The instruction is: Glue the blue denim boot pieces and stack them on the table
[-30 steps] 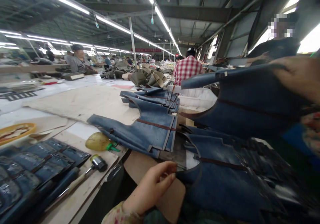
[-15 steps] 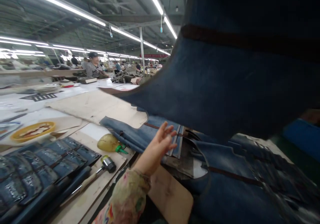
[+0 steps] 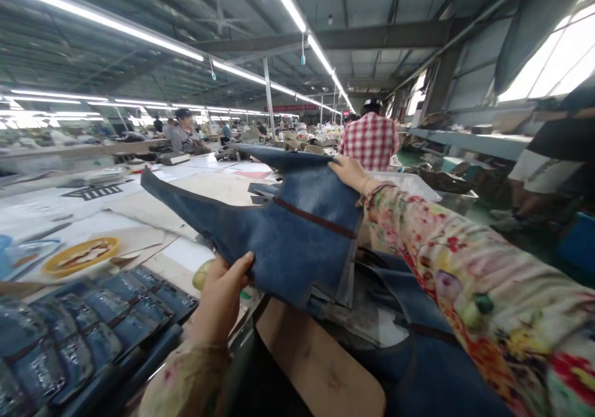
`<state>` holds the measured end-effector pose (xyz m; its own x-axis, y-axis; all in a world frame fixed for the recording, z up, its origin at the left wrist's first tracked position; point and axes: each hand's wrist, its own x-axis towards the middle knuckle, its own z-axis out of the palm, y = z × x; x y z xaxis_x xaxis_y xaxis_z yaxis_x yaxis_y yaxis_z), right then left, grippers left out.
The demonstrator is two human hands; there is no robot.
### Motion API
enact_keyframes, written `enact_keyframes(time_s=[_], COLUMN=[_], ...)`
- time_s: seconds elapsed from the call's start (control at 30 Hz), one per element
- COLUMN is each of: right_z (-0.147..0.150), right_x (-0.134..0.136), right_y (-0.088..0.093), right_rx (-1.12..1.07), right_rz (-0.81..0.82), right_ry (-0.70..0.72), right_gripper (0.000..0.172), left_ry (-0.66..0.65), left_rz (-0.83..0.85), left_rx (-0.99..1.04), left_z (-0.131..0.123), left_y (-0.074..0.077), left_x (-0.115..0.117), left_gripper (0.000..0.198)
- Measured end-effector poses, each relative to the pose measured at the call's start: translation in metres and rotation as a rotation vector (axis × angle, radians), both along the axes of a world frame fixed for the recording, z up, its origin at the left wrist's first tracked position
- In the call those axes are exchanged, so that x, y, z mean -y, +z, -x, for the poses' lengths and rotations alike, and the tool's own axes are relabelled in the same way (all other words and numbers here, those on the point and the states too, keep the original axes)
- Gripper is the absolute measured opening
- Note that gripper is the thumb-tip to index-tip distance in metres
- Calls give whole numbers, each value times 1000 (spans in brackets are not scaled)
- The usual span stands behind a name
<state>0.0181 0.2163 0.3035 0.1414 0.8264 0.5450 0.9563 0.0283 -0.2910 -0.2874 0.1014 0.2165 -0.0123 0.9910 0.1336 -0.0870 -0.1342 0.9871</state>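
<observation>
A large blue leather panel (image 3: 292, 250) with a curved edge and a brown strip across it is stretched between my hands. My left hand (image 3: 223, 290) pinches its near edge, thumb on top and the other fingers underneath. At the far right edge, my right hand (image 3: 348, 172) has it gripped, the fingertips partly hidden. Below the panel, a tan board (image 3: 320, 361) shows near my body. More blue leather pieces (image 3: 432, 361) lie under my right forearm. Behind my left hand, a yellowish bulb-shaped bottle (image 3: 201, 276) is partly covered.
Small blue leather pieces (image 3: 106, 318) lie in rows at the left, beside dark rolls (image 3: 125, 367). A yellow round tray (image 3: 81, 259) rests behind them. A person in a red checked shirt (image 3: 369, 138) is ahead; another person (image 3: 548, 150) stands at the right.
The leather panel, raised close at the upper right before, has come down in front of me. My left hand has gone from open to gripping its edge. My right hand has come into view.
</observation>
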Motion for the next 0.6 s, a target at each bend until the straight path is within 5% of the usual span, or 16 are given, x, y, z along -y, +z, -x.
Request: enact_keyframes(time_s=[0.2, 0.37, 0.47, 0.6], right_z=[4, 20, 27, 20], right_x=[-45, -56, -54, -39], right_y=[-40, -101, -132, -138], right_rx=[34, 81, 123, 158], right_rz=[119, 367, 487, 509], right_ry=[-74, 26, 167, 279], right_gripper=[37, 55, 54, 52], left_ry=[-27, -110, -38, 16], left_rz=[14, 98, 65, -105], left_rx=[-65, -295, -296, -314], left_z=[-9, -3, 15, 41], left_y=[-25, -38, -43, -37], left_x=[-42, -65, -64, -45], left_gripper=[46, 65, 68, 66])
